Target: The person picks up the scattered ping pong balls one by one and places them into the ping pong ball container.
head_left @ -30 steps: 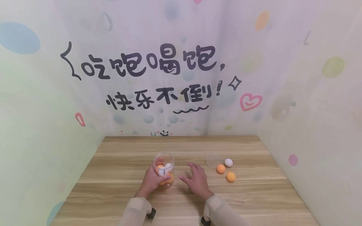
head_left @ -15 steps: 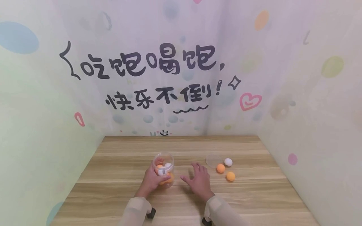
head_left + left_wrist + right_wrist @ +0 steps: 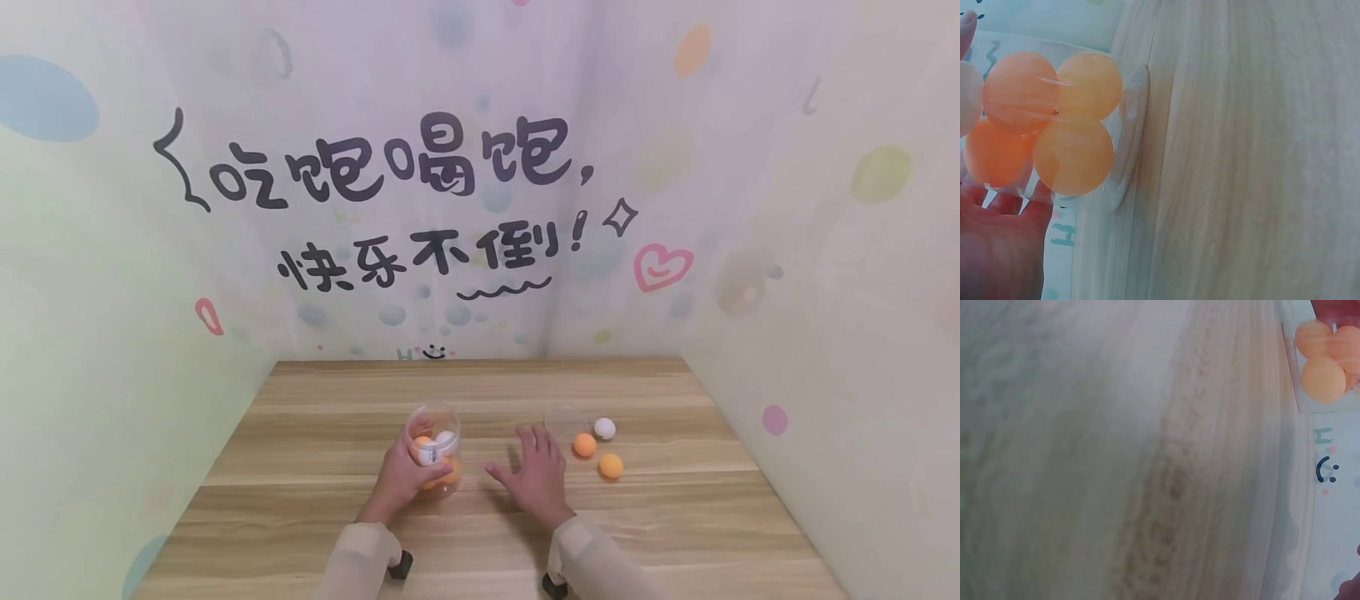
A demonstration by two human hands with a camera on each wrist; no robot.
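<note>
A clear plastic jar (image 3: 444, 417) stands on the table with several orange and white ping-pong balls (image 3: 1074, 157) inside. My left hand (image 3: 402, 472) grips the jar from its left side, thumb across the front and fingers round behind. To the right of the jar, my right hand (image 3: 537, 475) holds nothing, its fingers spread and slightly bent. Past that hand lie two orange balls, the nearer orange ball (image 3: 611, 466) and another orange ball (image 3: 584, 445), plus a white ball (image 3: 604, 429). In the right wrist view only fingertips (image 3: 1351, 589) show, at the lower right edge.
A clear round lid (image 3: 564, 423) lies flat behind the loose balls. The wood-grain table (image 3: 337, 383) meets a printed wall (image 3: 480, 325) at the back, with walls at both sides.
My right hand has shifted to the right, away from the jar and toward the lid and loose balls. The left hand and jar stay in place.
</note>
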